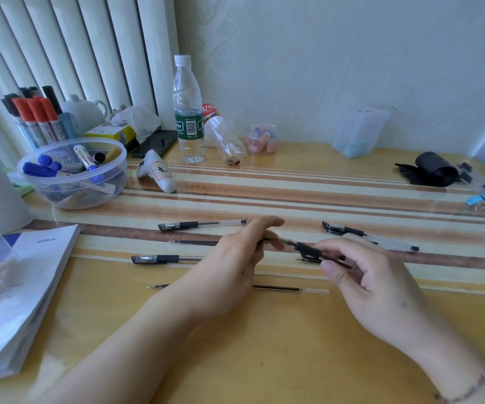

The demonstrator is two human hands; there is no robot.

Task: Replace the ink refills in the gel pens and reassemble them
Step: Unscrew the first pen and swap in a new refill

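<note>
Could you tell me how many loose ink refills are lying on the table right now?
3: one left of the left hand, one nearest the person, partly behind that arm, and a tip under the right hand. Others may be hidden.

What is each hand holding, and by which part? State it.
The right hand holds a gel pen by its barrel, behind the black grip. The left hand pinches at its tip end; what it grips cannot be told.
</note>
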